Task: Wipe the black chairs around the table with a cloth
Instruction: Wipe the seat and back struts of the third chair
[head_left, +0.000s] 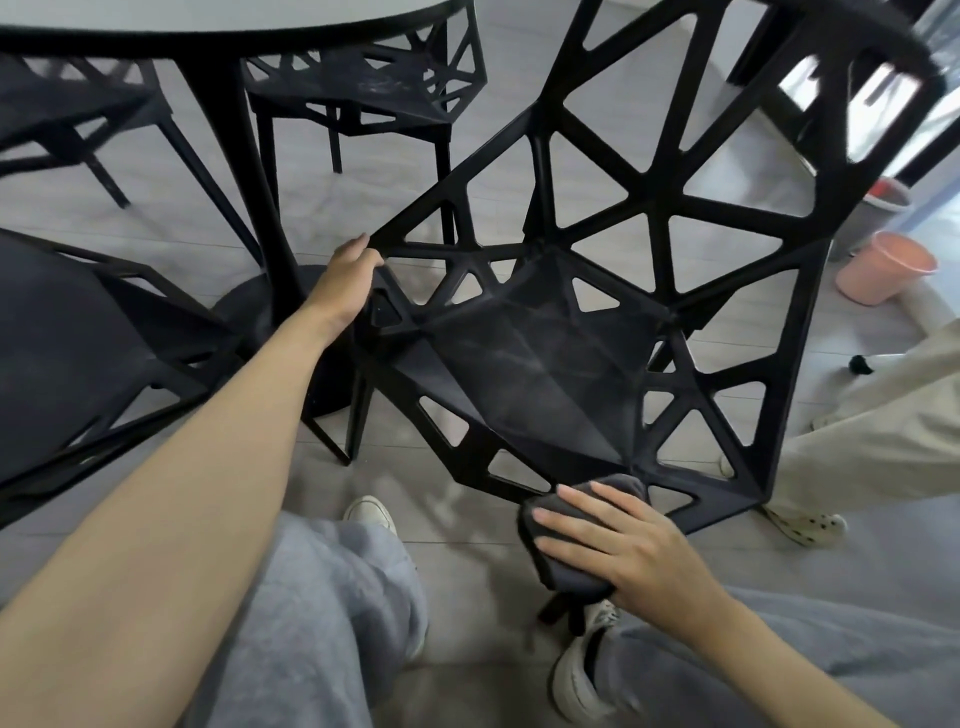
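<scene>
A black chair with a triangle-pattern open frame stands right in front of me, its backrest rising to the upper right. My left hand grips the left edge of its frame, fingers curled over the corner. My right hand lies with spread, straight fingers on a dark grey cloth, pressing it onto the chair's near front edge. Part of the cloth is hidden under my palm.
A round table on a black pedestal stands at the upper left, with more black chairs around it. A pink bin and a grey bin stand at the right. Another person's leg is beside the chair.
</scene>
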